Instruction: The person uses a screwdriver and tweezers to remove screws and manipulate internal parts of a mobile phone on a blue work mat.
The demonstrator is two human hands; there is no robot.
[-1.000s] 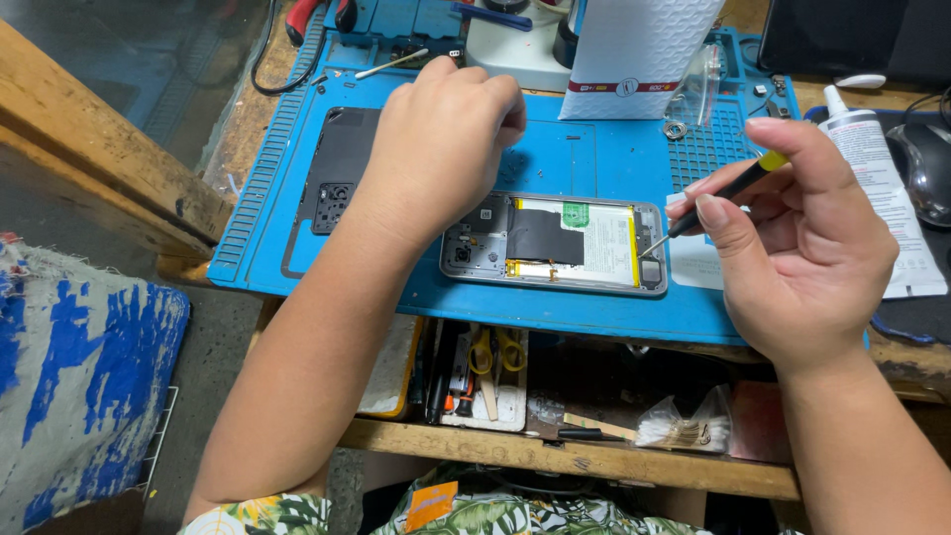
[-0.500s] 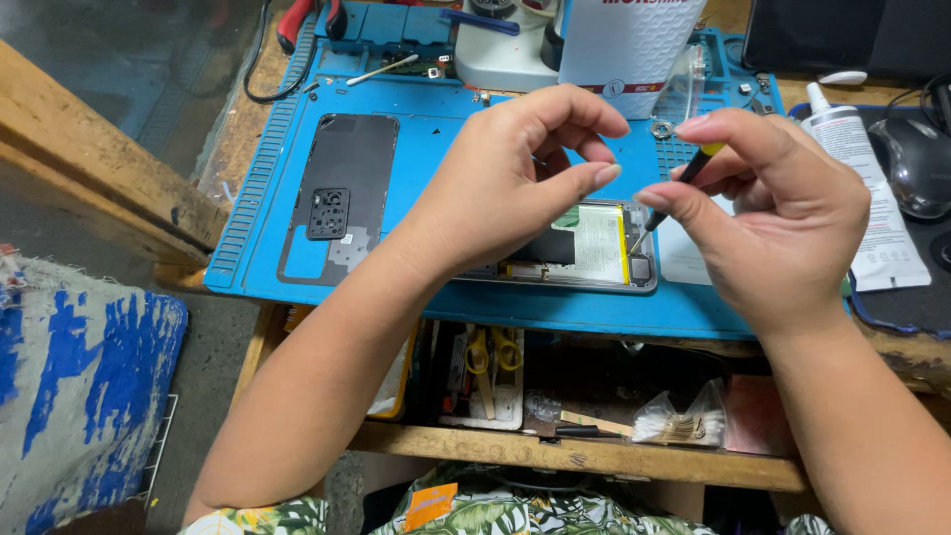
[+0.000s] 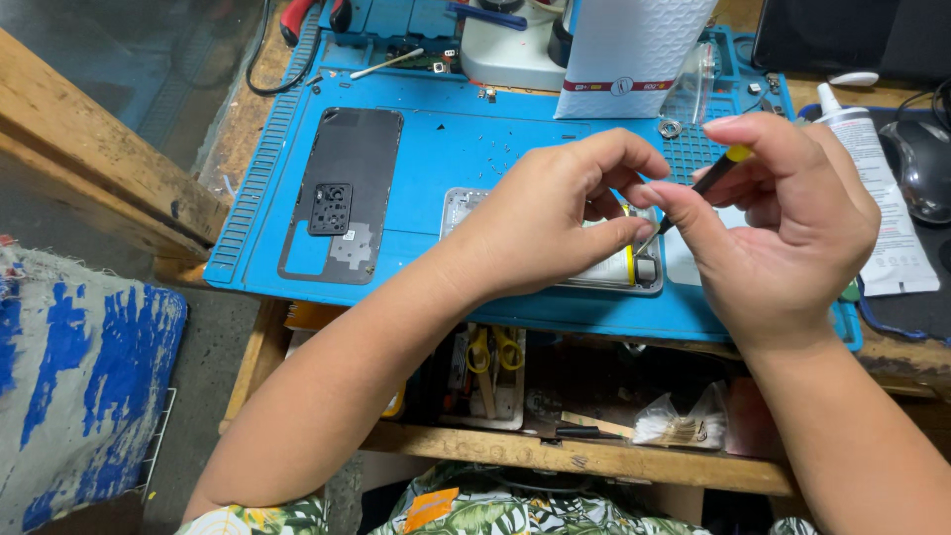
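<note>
Screwdriver (image 3: 715, 174), slim, black shaft, yellow cap: pinched between thumb and fingers of the right hand (image 3: 783, 238), tip slanting down toward the opened phone (image 3: 634, 269). Left hand (image 3: 555, 223): thumb and forefinger curled together at the tip, apparently pinching something too small to make out, possibly a screw. Phone: lies face down, back off, battery and frame partly hidden under both hands, on the blue repair mat (image 3: 446, 149). Left of the phone on the mat: detached dark back cover (image 3: 342, 193) with camera cut-out. Beyond the phone: white padded pouch (image 3: 629, 50), microscope base (image 3: 500, 54). Right of the phone: white glue bottle (image 3: 877, 188), computer mouse (image 3: 921, 168). Below the phone: open shelf with scissors (image 3: 490, 357) and oddments. Risk, as judged: the tiny part may slip from the pinch and vanish into the shelf clutter; a slipping tip could gouge the battery.
</note>
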